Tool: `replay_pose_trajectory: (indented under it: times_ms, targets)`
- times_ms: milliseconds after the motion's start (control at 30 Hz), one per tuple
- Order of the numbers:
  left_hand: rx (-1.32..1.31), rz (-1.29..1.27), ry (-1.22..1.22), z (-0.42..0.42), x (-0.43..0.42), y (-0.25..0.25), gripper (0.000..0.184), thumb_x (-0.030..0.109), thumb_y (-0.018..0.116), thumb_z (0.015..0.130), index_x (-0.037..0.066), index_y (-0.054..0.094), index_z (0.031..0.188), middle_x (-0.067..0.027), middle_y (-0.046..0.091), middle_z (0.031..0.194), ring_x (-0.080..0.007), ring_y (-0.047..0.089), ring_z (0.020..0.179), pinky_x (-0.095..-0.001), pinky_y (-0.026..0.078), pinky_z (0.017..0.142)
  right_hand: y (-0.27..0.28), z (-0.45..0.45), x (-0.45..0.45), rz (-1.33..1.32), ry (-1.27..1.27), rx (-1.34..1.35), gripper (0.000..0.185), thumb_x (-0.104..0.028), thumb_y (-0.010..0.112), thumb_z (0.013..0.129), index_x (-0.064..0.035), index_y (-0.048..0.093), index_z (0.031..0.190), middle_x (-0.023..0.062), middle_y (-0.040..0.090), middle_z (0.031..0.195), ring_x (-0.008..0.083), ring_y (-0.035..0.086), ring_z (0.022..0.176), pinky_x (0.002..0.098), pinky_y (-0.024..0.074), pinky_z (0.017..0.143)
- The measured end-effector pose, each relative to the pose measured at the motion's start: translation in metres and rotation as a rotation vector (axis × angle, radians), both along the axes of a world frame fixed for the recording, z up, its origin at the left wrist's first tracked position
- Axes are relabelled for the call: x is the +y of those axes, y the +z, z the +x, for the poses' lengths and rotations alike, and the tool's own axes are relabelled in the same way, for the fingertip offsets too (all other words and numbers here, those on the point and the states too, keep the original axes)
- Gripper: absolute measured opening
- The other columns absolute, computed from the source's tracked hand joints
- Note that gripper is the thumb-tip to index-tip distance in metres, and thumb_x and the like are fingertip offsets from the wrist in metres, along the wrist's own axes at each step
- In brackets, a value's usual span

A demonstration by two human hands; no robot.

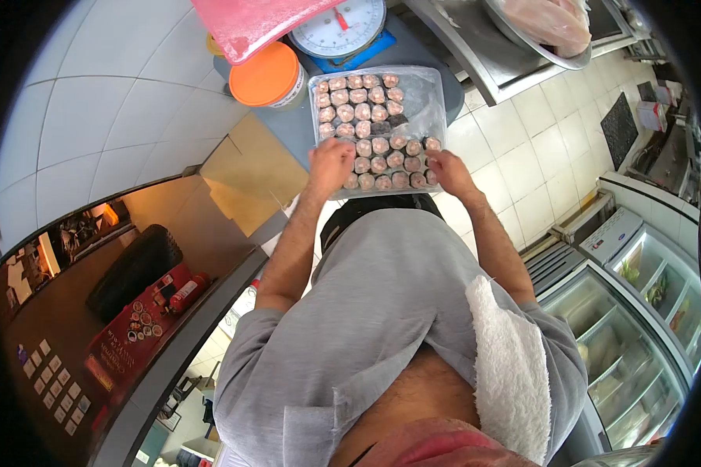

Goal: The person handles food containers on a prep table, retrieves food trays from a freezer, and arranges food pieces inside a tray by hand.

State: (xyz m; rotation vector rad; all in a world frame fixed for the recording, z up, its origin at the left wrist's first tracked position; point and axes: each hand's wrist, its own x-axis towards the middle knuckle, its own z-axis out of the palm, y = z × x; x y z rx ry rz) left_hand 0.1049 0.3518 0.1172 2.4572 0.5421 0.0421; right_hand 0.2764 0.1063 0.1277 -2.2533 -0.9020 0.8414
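Observation:
A clear plastic tray holds several rows of short, dark-wrapped rolls with pale pink filling facing up. Two rolls near the middle show their dark wrapping instead. A translucent sheet crosses part of the tray. My left hand is at the tray's left side, its fingers curled by the nearer rows. At the right side, my right hand has thumb and fingers bent in beside the end rolls. What either hand grips, if anything, is hidden by the fingers.
Beyond the tray stand a dial scale, an orange-lidded tub and a pink-red board or tray. A metal bowl of raw meat sits at upper right. Glass-topped refrigerators stand to the right; a tiled wall is left.

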Motion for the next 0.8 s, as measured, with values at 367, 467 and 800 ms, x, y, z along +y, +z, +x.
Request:
replay_pose_trajectory:
  times_ms: [367,467,800]
  targets:
    - [0.075,0.065,0.219,0.004,0.041,0.006,0.016,0.018,0.062,0.081,0.014,0.066,0.095,-0.004,0.055,0.097,-0.0242,0.053,0.098,-0.0449,0.036,0.085,-0.001,0.03,0.015,0.064,-0.155,-0.048,0.029,-0.007,0.053,0.085,-0.0051,0.06,0.114,0.0179,0.058,0.094,0.0345,0.058,0.088,0.0404,0.0472,0.078]
    - [0.06,0.099,0.198,0.008,0.037,0.007,0.016,0.018,0.063,0.08,0.014,0.066,0.095,-0.0042,0.055,0.098,-0.0241,0.053,0.1,-0.0447,0.035,0.086,-0.014,0.029,0.01,0.116,-0.169,-0.055,0.029,-0.007,0.053,0.085,-0.0057,0.06,0.114,0.0174,0.058,0.092,0.0338,0.059,0.087,0.0399,0.0473,0.077]
    - [0.058,0.023,0.191,0.011,0.032,0.006,0.018,0.018,0.063,0.081,0.013,0.065,0.098,-0.0056,0.054,0.104,-0.0248,0.051,0.105,-0.0439,0.034,0.089,-0.019,0.028,-0.005,0.06,-0.219,-0.013,0.029,-0.008,0.052,0.087,-0.0062,0.06,0.114,0.0175,0.059,0.093,0.0322,0.059,0.085,0.0394,0.0474,0.077]
